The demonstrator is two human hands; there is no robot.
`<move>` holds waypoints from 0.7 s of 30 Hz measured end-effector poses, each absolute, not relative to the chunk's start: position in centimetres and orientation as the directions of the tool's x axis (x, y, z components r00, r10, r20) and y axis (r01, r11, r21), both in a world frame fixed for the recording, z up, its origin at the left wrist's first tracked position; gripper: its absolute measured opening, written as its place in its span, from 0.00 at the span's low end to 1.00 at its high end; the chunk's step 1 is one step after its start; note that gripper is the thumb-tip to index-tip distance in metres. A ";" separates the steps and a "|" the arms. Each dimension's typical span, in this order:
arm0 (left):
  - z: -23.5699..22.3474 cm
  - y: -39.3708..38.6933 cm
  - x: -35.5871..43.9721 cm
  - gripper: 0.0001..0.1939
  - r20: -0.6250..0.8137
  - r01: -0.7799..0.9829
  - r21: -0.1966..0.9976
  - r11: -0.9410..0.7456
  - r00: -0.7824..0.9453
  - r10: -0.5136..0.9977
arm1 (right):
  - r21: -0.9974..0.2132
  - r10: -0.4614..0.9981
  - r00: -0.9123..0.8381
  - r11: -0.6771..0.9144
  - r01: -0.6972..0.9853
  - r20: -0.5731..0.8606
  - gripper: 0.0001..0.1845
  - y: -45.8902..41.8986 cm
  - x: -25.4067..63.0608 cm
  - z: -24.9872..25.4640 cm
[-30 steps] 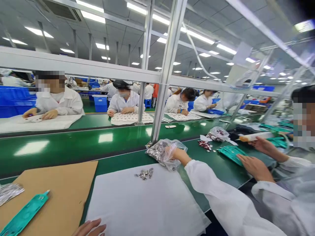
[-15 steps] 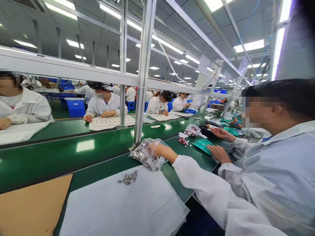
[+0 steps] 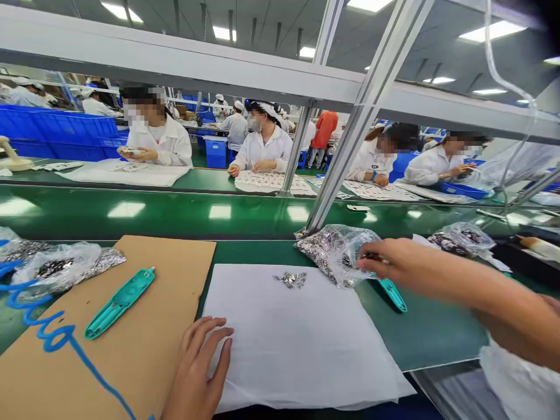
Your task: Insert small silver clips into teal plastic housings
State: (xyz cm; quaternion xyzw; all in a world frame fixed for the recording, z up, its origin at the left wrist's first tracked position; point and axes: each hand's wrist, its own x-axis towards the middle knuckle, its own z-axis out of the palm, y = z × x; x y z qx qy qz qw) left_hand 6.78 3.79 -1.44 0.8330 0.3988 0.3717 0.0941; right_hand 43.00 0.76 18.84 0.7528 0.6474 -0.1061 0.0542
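Observation:
My right hand (image 3: 389,259), fingers curled together, is at the mouth of a clear plastic bag (image 3: 326,248) filled with small shiny metal parts. Dark metallic bits show between its fingertips; their exact shape is blurred. My left hand (image 3: 199,364) has its fingers spread and lies over the left edge of a white sheet (image 3: 289,344), beside the brown cardboard (image 3: 153,303). A small pile of metal parts (image 3: 291,280) sits on the sheet near its far edge. One teal plastic shell (image 3: 120,303) rests on the cardboard. Another teal piece (image 3: 394,296) lies partly under my right hand.
A coiled blue cord or hose (image 3: 56,332) crosses the cardboard at left, near bags of metal parts (image 3: 65,265). A slanted metal post (image 3: 350,146) rises behind my bag. Across the green line (image 3: 184,210), several people in white work. More bagged parts (image 3: 468,239) stand at right.
The view has swung left and down, bringing my left hand, the cardboard and the teal shell into sight. My right hand has drawn back from inside the bag to its mouth.

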 end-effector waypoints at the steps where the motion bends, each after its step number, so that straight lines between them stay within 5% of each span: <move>1: -1.4 3.7 6.8 0.09 0.531 0.594 0.464 -0.658 0.408 0.743 | -0.088 0.962 0.096 -0.122 0.989 -0.255 0.17 1.1 41.7 17.8; 10: -0.4 4.2 4.4 0.12 0.537 0.720 0.483 -0.499 0.207 0.818 | -0.072 0.963 0.080 -0.102 0.992 -0.259 0.14 8.1 37.3 4.8; 21: 0.5 8.8 -4.6 0.19 0.502 0.958 0.268 -0.104 -0.047 0.863 | -0.127 0.984 0.030 -0.053 0.990 -0.175 0.21 7.5 40.0 2.3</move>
